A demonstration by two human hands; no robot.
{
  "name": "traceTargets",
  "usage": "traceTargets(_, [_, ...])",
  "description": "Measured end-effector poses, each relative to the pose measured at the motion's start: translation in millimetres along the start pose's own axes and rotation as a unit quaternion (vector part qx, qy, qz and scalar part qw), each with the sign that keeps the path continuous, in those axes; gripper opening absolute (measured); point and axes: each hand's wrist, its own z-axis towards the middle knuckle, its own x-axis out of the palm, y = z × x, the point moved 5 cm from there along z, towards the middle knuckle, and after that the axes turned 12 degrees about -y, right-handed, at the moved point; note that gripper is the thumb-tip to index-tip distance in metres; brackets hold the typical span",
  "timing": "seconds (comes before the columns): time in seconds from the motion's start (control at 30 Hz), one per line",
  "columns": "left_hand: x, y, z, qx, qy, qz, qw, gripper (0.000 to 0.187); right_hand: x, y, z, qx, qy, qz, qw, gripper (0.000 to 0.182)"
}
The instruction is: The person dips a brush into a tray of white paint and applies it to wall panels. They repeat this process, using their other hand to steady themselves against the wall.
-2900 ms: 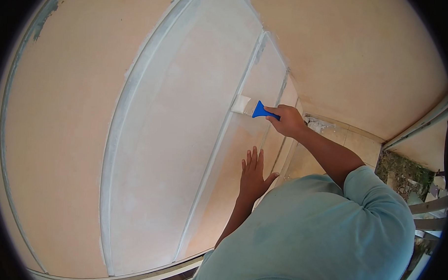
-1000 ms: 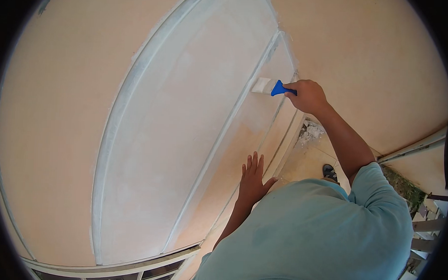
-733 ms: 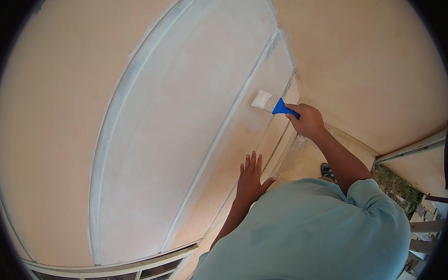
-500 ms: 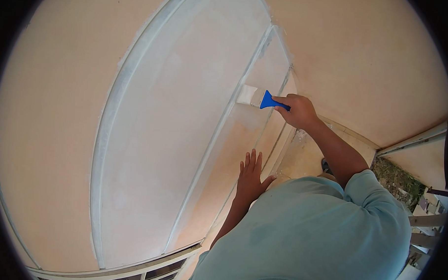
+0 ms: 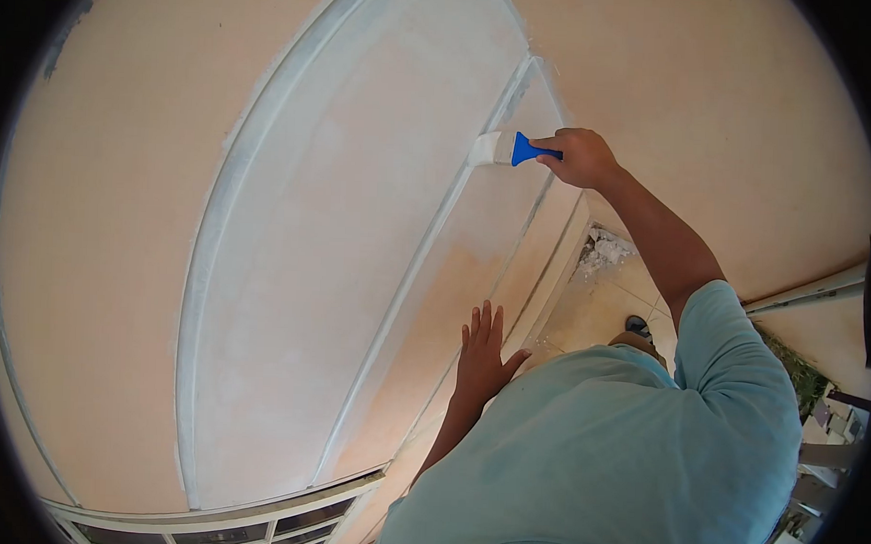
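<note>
**One brush [image 5: 528, 150] against the wall [image 5: 301, 267]**

Fingers [image 5: 546, 143] of the right hand [image 5: 585, 158] pinch the brush's blue handle, with the thumb against it. The handle points toward the right of the view, and the pale bristles meet the wall at a whitish strip [image 5: 385, 328]. Below the brush, the left hand [image 5: 482, 367] faces the wall, its fingers slightly apart and thumb spread wide; whether the whole palm touches, I cannot tell. White debris [image 5: 606, 251] lies on the floor [image 5: 588, 311], below and right of the brush. Farther below it is a dark shoe [image 5: 637, 325]. A window [image 5: 268, 530] sits well below and left of the brush.
</note>
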Motion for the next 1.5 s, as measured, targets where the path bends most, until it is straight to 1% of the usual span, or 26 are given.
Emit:
traceTargets(0.1, [6, 4, -8, -0.005, -0.024, 0.001, 1.000, 0.093, 4, -15, 10, -0.002, -0.026, -0.004, 1.000, 0.031])
traceTargets(0.13, [7, -5, 10, -0.008, -0.020, 0.006, 1.000, 0.093, 1, -39, 25, 0.008, -0.037, -0.002, 0.999, 0.031])
traceTargets(0.17, [10, -5, 6, -0.009, -0.024, 0.006, 1.000, 0.093, -2, -38, 26, 0.004, -0.038, -0.001, 0.999, 0.031])
traceTargets(0.23, [16, 3, -7, -0.022, -0.033, -0.001, 0.999, 0.093, -3, -33, 23, 0.057, -0.031, -0.003, 0.998, 0.032])
traceTargets(0.27, [20, 7, -14, -0.021, -0.038, -0.002, 0.999, 0.093, -1, -27, 20, 0.053, -0.032, -0.005, 0.998, 0.032])
traceTargets(0.33, [26, 15, -29, -0.035, -0.034, -0.006, 0.999, 0.092, 1, -19, 12, 0.101, -0.061, -0.011, 0.993, 0.032])
traceTargets(0.37, [31, 12, -9, -0.035, -0.026, -0.004, 0.999, 0.092, 8, -40, 25, 0.108, -0.057, -0.009, 0.992, 0.032])
traceTargets(0.43, [40, 32, -32, -0.037, -0.031, -0.015, 0.999, 0.092, 23, -27, 12, 0.138, -0.100, -0.014, 0.985, 0.032])
traceTargets(0.57, [34, 33, -46, -0.038, -0.038, -0.033, 0.998, 0.091, 30, -12, 4, 0.146, -0.102, -0.038, 0.983, 0.031])
traceTargets(0.6, [28, 15, -21, -0.039, -0.025, -0.021, 0.999, 0.091, 19, -32, 16, 0.151, -0.101, -0.031, 0.983, 0.031])
traceTargets(0.63, [21, 7, -15, -0.040, -0.022, -0.014, 0.999, 0.091, 11, -31, 18, 0.147, -0.103, -0.028, 0.983, 0.031])
traceTargets(0.77, [7, 0, -6, -0.027, -0.010, 0.002, 1.000, 0.092, -2, -16, 10, 0.164, -0.087, -0.031, 0.982, 0.031])
traceTargets(0.87, [-5, -9, 3, -0.011, -0.004, -0.003, 1.000, 0.092, -18, 0, 5, 0.158, -0.081, -0.035, 0.984, 0.031])
traceTargets(0.93, [-11, -19, 12, 0.001, 0.004, 0.000, 1.000, 0.092, -28, 6, 4, 0.166, -0.027, -0.031, 0.985, 0.032])
traceTargets(0.97, [-14, -23, 18, 0.005, 0.008, -0.002, 1.000, 0.092, -34, 8, 3, 0.170, -0.028, -0.035, 0.984, 0.032])
traceTargets(1.07, [-23, -37, 42, 0.017, 0.015, -0.009, 1.000, 0.092, -47, 14, 8, 0.157, -0.013, -0.019, 0.987, 0.031])
traceTargets(1.27, [-33, -69, 94, 0.038, 0.035, -0.009, 0.999, 0.092, -62, 14, 10, 0.122, -0.014, 0.017, 0.992, 0.031])
traceTargets(1.3, [-30, -70, 107, 0.044, 0.038, -0.008, 0.998, 0.091, -57, 8, 12, 0.126, -0.010, 0.018, 0.992, 0.031])
traceTargets(1.37, [-25, -75, 125, 0.051, 0.040, -0.007, 0.998, 0.091, -56, 5, 15, 0.088, -0.029, 0.038, 0.995, 0.031])
traceTargets(1.4, [-26, -82, 131, 0.051, 0.042, -0.008, 0.998, 0.090, -61, 6, 15, 0.087, -0.029, 0.037, 0.995, 0.031])
traceTargets(1.5, [-15, -96, 158, 0.048, 0.056, -0.017, 0.997, 0.089, -69, -1, 21, 0.070, -0.002, 0.064, 0.995, 0.031])
